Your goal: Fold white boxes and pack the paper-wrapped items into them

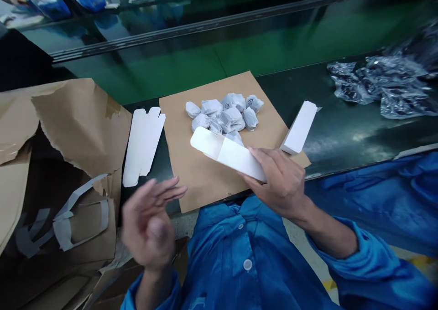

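Note:
My right hand (280, 182) grips a long white carton (227, 154) by its near end, and the carton's open flap points left over a brown cardboard sheet (201, 178). My left hand (150, 223) hovers lower left, blurred, with fingers stretched out and nothing in it. A heap of small items wrapped in pale film (226, 114) lies on the cardboard just beyond the carton. To the left lies a flat unfolded white carton blank (143, 143). A second assembled white carton (300, 126) rests at the cardboard's right edge.
Torn brown paper wrapping (68, 132) with white straps fills the left side. A pile of crinkled clear plastic bags (386, 84) sits at the far right on the dark bench. A green conveyor surface (205, 59) runs behind. Blue fabric (376, 196) lies at the right.

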`<action>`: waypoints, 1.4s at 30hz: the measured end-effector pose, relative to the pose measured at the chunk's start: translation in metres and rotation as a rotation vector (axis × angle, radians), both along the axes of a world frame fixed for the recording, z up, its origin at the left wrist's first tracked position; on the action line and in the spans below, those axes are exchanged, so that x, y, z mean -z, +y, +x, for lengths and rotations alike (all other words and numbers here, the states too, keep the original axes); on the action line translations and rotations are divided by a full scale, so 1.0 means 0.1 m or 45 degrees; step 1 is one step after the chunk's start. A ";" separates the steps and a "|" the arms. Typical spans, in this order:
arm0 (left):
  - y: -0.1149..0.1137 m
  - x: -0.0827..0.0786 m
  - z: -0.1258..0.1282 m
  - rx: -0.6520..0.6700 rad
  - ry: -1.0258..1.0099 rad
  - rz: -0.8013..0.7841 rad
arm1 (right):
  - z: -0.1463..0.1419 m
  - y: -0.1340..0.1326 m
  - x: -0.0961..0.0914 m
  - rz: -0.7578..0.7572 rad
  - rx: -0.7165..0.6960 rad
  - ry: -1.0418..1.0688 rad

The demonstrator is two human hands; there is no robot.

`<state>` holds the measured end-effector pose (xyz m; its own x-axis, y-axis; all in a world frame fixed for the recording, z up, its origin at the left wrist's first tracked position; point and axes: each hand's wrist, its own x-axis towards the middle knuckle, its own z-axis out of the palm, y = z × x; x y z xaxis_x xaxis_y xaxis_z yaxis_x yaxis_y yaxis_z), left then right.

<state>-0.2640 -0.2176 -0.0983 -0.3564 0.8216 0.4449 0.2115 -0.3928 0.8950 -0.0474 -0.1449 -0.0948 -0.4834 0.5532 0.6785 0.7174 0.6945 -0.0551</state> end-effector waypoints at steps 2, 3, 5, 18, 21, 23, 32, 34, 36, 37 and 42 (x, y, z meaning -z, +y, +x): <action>-0.03 0.08 0.23 0.062 0.043 -0.032 | -0.12 -0.11 0.07 -0.017 -0.035 0.073; -0.02 0.12 0.32 0.010 0.047 -0.088 | -0.17 -0.17 0.09 -0.081 -0.125 0.082; 0.02 0.18 0.41 -0.185 0.085 -0.216 | -0.24 -0.27 0.10 -0.375 -0.393 0.114; -0.01 0.21 0.18 0.220 0.410 -0.477 | -0.25 0.30 -0.12 -1.546 -0.607 1.096; 0.02 0.18 0.16 0.275 0.459 -0.514 | -0.32 0.38 -0.11 -1.871 -0.685 1.177; 0.04 0.15 0.17 0.236 0.541 -0.462 | -0.36 0.37 -0.12 -1.958 -0.790 1.077; 0.02 0.30 0.29 0.059 0.487 -0.223 | -0.37 0.20 -0.18 -1.787 -0.693 0.938; 0.00 0.28 0.25 0.091 0.623 -0.305 | -0.37 0.19 -0.15 -1.779 -0.699 0.948; -0.01 0.25 0.21 0.120 0.791 -0.344 | -0.37 0.19 -0.12 -1.818 -0.717 1.014; -0.01 0.24 0.19 0.135 0.843 -0.360 | -0.37 0.18 -0.10 -1.842 -0.722 1.055; 0.01 0.22 0.17 0.188 0.913 -0.386 | -0.37 0.13 -0.08 -1.832 -0.653 1.149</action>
<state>-0.2469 -0.2170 -0.1206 0.0543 0.9602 0.2739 0.7419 -0.2224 0.6326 -0.0847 -0.1323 -0.0873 -0.5685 0.8220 -0.0335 -0.1303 -0.1302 -0.9829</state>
